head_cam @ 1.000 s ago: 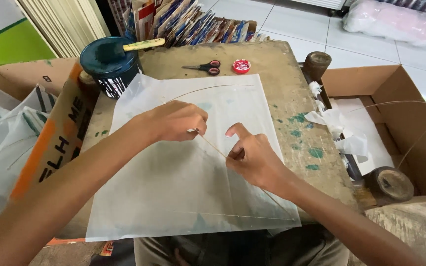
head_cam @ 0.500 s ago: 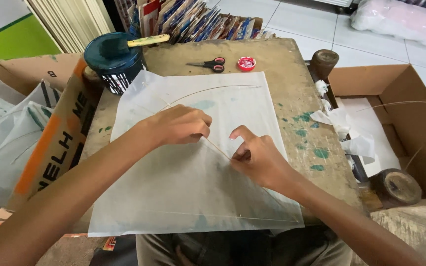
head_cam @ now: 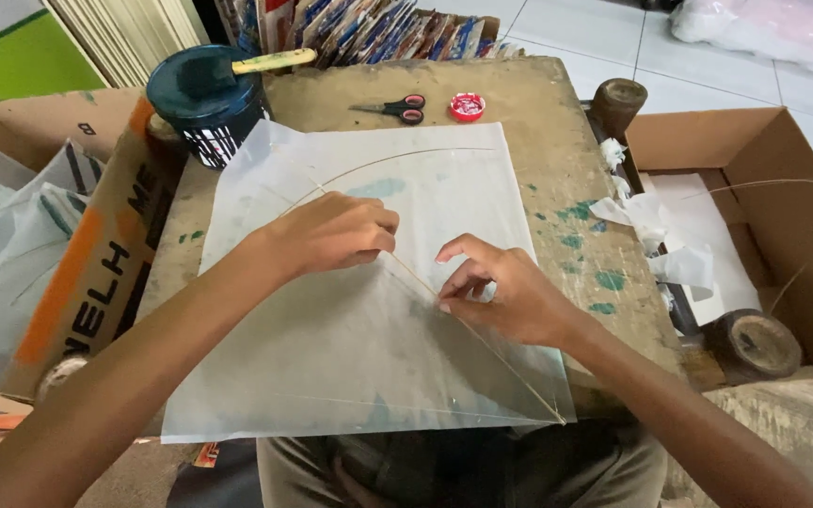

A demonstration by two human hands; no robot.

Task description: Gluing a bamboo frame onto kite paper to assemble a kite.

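Both hands press on a translucent white paper sheet [head_cam: 350, 348] spread over a worn wooden table [head_cam: 557, 122]. Left hand [head_cam: 331, 233] lies knuckles-up, fingers curled onto a thin bamboo stick [head_cam: 482, 343] running diagonally across the sheet; right hand [head_cam: 501, 296] pinches that stick just beside it (whether anything else sits under the fingertips cannot be told). A curved stick [head_cam: 378, 162] arcs above. Behind stand a dark teal pot [head_cam: 204, 99] with a brush, scissors [head_cam: 397, 108] and a red lid [head_cam: 468, 106]. Cardboard boxes [head_cam: 764, 188] flank the table; the floor is white tile [head_cam: 595, 28].
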